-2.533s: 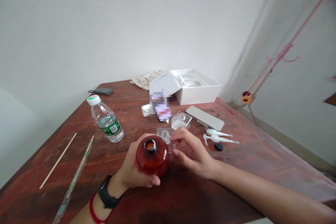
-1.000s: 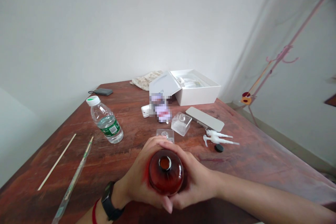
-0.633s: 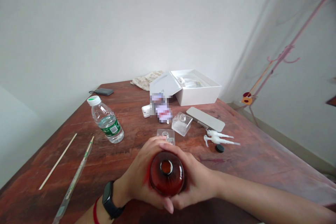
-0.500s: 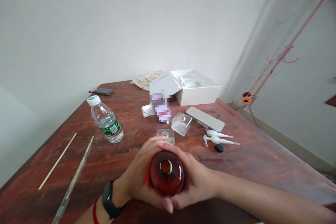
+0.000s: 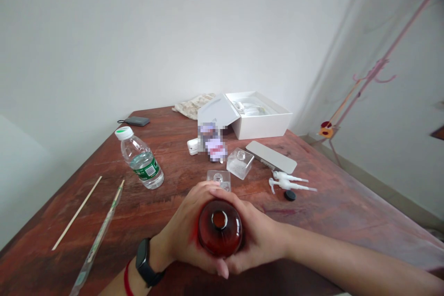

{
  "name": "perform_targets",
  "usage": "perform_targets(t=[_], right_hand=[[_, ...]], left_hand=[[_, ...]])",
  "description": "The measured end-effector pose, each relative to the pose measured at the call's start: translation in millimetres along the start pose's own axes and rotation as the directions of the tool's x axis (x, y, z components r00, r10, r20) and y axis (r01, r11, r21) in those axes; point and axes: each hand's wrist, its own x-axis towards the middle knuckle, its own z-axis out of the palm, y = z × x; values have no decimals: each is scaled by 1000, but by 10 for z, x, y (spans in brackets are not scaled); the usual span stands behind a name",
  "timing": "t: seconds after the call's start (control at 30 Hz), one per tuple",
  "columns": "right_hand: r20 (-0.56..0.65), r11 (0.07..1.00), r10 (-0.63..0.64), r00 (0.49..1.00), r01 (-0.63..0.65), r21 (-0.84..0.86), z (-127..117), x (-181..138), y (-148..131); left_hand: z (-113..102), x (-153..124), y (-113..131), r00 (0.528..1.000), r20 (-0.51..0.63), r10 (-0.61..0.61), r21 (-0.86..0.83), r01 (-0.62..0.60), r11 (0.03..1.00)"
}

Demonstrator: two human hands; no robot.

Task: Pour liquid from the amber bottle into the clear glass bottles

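A round red glass bottle with an open neck stands upright near the table's front edge. My left hand wraps round its left side and my right hand wraps round its right side, fingertips meeting behind and in front of it. Just beyond my fingers stands a small clear square glass bottle, with a second clear glass bottle tilted behind it. My left wrist carries a black watch and a red band.
On the wooden table: a plastic water bottle at left, two thin sticks at far left, white pump sprayers and a black cap at right, a flat grey case, an open white box at the back.
2.5 s ago my left hand alone held the red bottle while my right touched the clear bottle. Now both hands clasp the red bottle, which sits nearer and further right.
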Motion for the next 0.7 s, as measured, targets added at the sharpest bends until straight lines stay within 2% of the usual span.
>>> perform_targets(t=[0.23,0.7], right_hand=[[7,1000,18,1000,-18,-17,-5,-8,-7],[17,999,29,999,-28,-24,-13,-7,-11]], left_hand=[[40,-1,-33,998,3,-65,16,65,998],[29,12,-11,999,8,-52,13,52,999]])
